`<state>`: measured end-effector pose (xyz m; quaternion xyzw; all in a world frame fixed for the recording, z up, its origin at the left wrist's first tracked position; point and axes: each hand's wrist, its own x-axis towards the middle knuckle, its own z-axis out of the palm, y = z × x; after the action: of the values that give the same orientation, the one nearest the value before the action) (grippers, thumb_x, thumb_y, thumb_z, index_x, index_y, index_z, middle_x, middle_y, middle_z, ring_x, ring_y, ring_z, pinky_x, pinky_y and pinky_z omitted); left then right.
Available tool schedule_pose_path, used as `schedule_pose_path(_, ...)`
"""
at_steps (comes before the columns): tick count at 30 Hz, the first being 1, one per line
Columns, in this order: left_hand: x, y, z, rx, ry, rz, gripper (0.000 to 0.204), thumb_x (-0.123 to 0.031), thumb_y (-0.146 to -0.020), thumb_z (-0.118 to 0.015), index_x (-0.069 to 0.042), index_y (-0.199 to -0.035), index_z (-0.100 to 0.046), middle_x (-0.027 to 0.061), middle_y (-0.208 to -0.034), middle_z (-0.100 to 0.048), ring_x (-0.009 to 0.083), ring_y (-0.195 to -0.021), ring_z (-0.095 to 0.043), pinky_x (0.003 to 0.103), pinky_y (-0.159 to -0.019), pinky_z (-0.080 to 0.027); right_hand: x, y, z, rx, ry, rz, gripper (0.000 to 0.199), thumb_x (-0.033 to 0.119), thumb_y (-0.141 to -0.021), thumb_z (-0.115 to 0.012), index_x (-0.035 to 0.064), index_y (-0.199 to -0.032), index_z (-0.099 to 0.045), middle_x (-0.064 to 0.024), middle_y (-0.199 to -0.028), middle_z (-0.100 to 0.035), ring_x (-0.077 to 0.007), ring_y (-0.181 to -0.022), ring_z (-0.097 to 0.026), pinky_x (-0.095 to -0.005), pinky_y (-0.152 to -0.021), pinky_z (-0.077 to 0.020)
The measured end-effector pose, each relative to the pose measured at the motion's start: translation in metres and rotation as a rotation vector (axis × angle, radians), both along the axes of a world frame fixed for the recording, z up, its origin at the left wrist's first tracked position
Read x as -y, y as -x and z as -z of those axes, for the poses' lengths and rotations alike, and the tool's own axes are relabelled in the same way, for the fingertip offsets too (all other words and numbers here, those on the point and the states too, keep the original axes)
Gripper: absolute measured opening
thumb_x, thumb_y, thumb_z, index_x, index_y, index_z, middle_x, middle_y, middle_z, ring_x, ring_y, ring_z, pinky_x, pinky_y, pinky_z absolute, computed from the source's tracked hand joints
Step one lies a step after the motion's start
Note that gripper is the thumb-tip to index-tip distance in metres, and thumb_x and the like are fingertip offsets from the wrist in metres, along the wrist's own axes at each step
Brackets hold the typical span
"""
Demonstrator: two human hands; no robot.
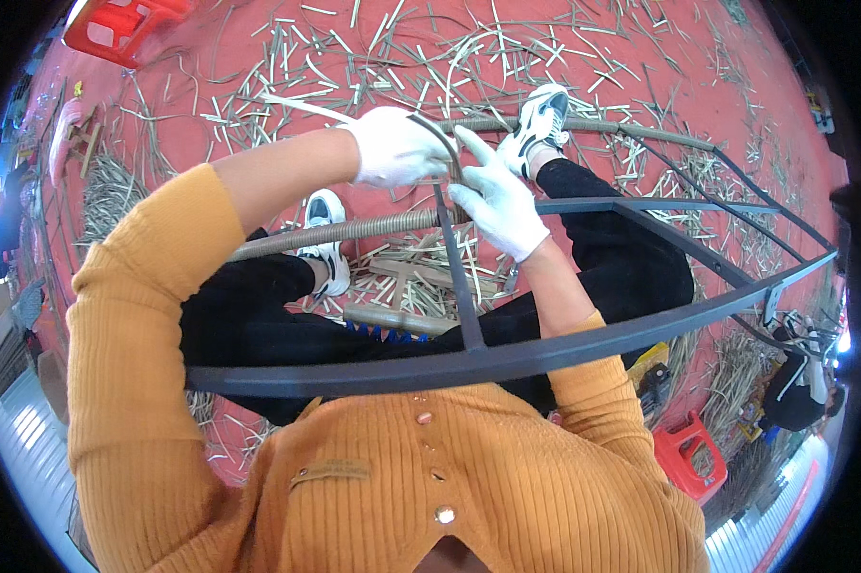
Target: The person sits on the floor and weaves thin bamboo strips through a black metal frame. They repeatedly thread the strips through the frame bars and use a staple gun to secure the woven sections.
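Head view: metal frame point(545, 355) spans the person's thighs point(244, 320), presumably braced there to free both hands. Left hand point(400, 146) clenches a strip point(441, 133) at the wrapped bar point(383, 225); right hand point(499, 201) splays just beside it, contact partly hidden, can't tell whether it grips.

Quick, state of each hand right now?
Left gloved hand: curled beside the flat brown strip; whether it grips cannot be told.
Right gloved hand: partly open, thumb and index finger spread beside the strip.
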<state>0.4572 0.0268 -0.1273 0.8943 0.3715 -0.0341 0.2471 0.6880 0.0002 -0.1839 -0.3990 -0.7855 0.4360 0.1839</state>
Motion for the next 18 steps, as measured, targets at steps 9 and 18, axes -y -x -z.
schedule_pose_path(9,0.012,-0.022,0.021,-0.04,0.185,-0.18,0.029,-0.033,-0.098,-0.055,-0.015,-0.115,-0.069,0.0176,-0.103,-0.071,0.0387,-0.099,-0.067,0.047,-0.087,-0.053,0.004,-0.009,0.014,-0.27,0.319,-0.059,0.031,0.019,-0.095,-0.064,0.0054,-0.122,-0.068,-0.0127,-0.126,-0.063,-0.0284,-0.105,-0.067,-0.0369,-0.091,-0.0524)
schedule_pose_path(18,0.017,0.04,0.011,-0.06,0.916,-0.441,0.034,-0.037,-0.096,-0.061,-0.005,-0.101,-0.072,0.0006,-0.067,-0.053,0.0086,-0.063,-0.052,0.031,-0.059,-0.048,0.028,-0.026,0.04,0.105,0.284,0.007,0.026,0.028,-0.095,-0.063,0.0025,-0.101,-0.064,-0.0173,-0.093,-0.065,-0.0337,-0.092,-0.065,-0.0411,-0.083,-0.0494)
